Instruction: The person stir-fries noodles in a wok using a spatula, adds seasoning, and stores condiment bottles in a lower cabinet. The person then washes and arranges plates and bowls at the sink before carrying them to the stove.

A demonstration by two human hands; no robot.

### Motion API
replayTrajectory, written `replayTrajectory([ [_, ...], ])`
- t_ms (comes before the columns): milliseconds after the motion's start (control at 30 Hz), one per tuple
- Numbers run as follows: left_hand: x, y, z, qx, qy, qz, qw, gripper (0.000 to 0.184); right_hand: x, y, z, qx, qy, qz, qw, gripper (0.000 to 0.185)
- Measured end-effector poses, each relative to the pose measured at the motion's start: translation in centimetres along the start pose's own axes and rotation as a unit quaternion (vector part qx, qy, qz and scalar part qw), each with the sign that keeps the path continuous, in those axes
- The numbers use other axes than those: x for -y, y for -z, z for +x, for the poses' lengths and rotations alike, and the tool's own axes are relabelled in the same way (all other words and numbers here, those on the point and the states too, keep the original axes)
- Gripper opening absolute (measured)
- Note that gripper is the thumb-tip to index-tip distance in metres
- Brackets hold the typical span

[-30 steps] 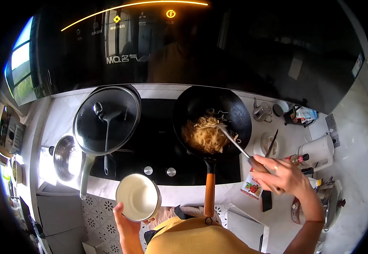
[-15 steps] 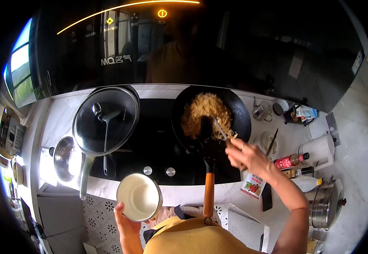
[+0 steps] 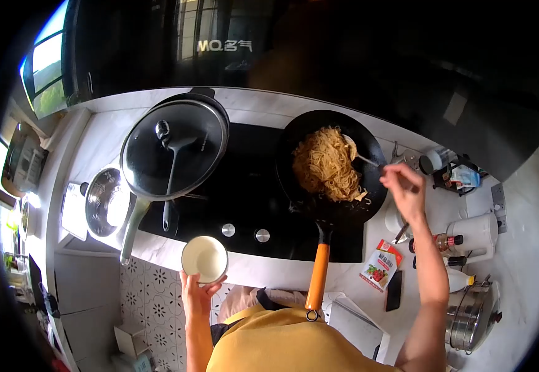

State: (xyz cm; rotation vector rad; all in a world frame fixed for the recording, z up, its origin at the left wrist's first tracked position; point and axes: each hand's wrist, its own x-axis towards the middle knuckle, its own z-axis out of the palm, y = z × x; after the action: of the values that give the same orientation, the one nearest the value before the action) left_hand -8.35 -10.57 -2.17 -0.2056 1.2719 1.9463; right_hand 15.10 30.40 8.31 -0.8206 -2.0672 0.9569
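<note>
My left hand (image 3: 198, 291) grips a deep bowl (image 3: 206, 255) by its lower side, in front of the counter. The bowl is cream inside, with nothing visible in it. On the right, my right hand (image 3: 404, 186) closes around the handle of a long-handled spoon (image 3: 368, 161). Its rounded head rests against the far right edge of a heap of noodles (image 3: 328, 164). The brown noodles lie in a black wok (image 3: 291, 192), whose orange wooden handle (image 3: 318, 276) points towards me. Neither hand touches the wok handle.
A lidded pan (image 3: 139, 146) stands left on the stove, with a spoon and spatula on its lid. A steel colander (image 3: 99, 201) sits beside it. Right of the stove are a seasoning packet (image 3: 381, 266), a phone (image 3: 394, 290), bottles (image 3: 440, 242) and a steel pot (image 3: 468, 322). The range hood (image 3: 344, 56) overhangs the back.
My right hand has moved right and farther back, and the spoon's head has gone from the near middle to the noodles' right edge. The noodles sit more heaped. The view has shifted.
</note>
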Motion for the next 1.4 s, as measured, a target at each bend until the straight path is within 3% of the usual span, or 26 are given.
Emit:
replayTrajectory([
  [33, 0.3, 0.6, 0.7, -0.021, -0.003, -0.006, 1.000, 0.045, 2.6, -0.1, -0.9, 0.055, 0.035, -0.061, 0.996, 0.008],
  [67, 0.6, 1.1, 1.3, -0.044, -0.008, -0.013, 0.999, 0.045, 4.8, 0.6, -0.9, 0.093, 0.162, -0.154, 0.970, 0.010],
  [133, 1.2, 2.2, 2.5, -0.072, -0.028, -0.028, 0.997, 0.040, 7.1, 2.8, -1.1, 0.118, 0.113, -0.103, 0.981, 0.013],
  [200, 2.1, 4.3, 4.5, -0.091, -0.038, -0.034, 0.995, 0.040, 7.9, 4.1, -0.3, 0.129, 0.169, -0.165, 0.963, 0.014],
  [333, 3.0, 6.4, 8.6, -0.106, -0.069, -0.026, 0.992, 0.039, 3.9, 1.6, 0.5, 0.117, 0.184, -0.265, 0.939, 0.019],
  [400, 2.8, 6.0, 10.1, -0.126, -0.066, 0.004, 0.990, 0.038, 1.4, -0.5, -0.5, 0.112, 0.188, -0.215, 0.952, 0.020],
  [433, 3.1, 6.7, 11.3, -0.115, -0.075, 0.011, 0.991, 0.039, 1.2, -1.3, -1.8, 0.138, 0.148, -0.178, 0.963, 0.021],
  [467, 3.0, 6.5, 11.9, -0.105, -0.075, 0.015, 0.992, 0.038, 1.6, -1.8, -2.8, 0.151, 0.222, -0.203, 0.942, 0.023],
  [567, 3.4, 7.5, 14.1, -0.092, -0.082, -0.005, 0.992, 0.036, 4.5, -0.4, -6.9, 0.252, 0.193, -0.241, 0.917, 0.026],
  [800, 4.0, 8.6, 16.5, -0.092, -0.081, 0.021, 0.992, 0.030, 15.0, 3.7, -10.1, 0.249, 0.244, -0.322, 0.880, 0.027],
  [867, 4.3, 8.6, 16.9, -0.076, -0.068, 0.021, 0.995, 0.039, 14.2, 2.7, -10.7, 0.240, 0.224, -0.297, 0.897, 0.026],
  [967, 4.2, 6.0, 14.6, -0.178, -0.061, 0.015, 0.982, 0.054, 10.1, 0.8, -10.4, 0.197, 0.189, -0.248, 0.930, 0.024],
  [1067, 6.3, 6.2, 12.8, -0.209, -0.005, 0.013, 0.978, 0.043, 7.8, -0.7, -8.9, 0.087, 0.126, -0.227, 0.962, 0.023],
  [1100, 7.4, 5.9, 11.9, -0.142, -0.008, 0.087, 0.986, 0.039, 7.6, -1.0, -8.7, 0.069, 0.170, -0.246, 0.952, 0.024],
  [1167, 8.3, 3.1, 10.4, -0.005, -0.008, 0.212, 0.977, 0.033, 8.0, -0.8, -8.9, 0.038, 0.169, -0.236, 0.956, 0.024],
  [1200, 8.6, 1.5, 9.9, 0.064, -0.005, 0.264, 0.962, 0.032, 8.3, -0.6, -9.2, 0.008, 0.168, -0.225, 0.960, 0.024],
  [1267, 9.8, -1.3, 10.4, 0.105, -0.091, 0.445, 0.885, 0.035, 8.7, -0.4, -10.2, -0.051, 0.142, -0.183, 0.971, 0.023],
  [1300, 9.9, -2.6, 10.7, 0.102, -0.213, 0.591, 0.772, 0.042, 9.0, -0.4, -10.8, -0.065, 0.136, -0.183, 0.971, 0.023],
  [1400, 9.7, -6.5, 11.1, 0.111, -0.298, 0.701, 0.638, 0.051, 9.0, -1.7, -13.0, -0.133, 0.109, -0.159, 0.972, 0.025],
])
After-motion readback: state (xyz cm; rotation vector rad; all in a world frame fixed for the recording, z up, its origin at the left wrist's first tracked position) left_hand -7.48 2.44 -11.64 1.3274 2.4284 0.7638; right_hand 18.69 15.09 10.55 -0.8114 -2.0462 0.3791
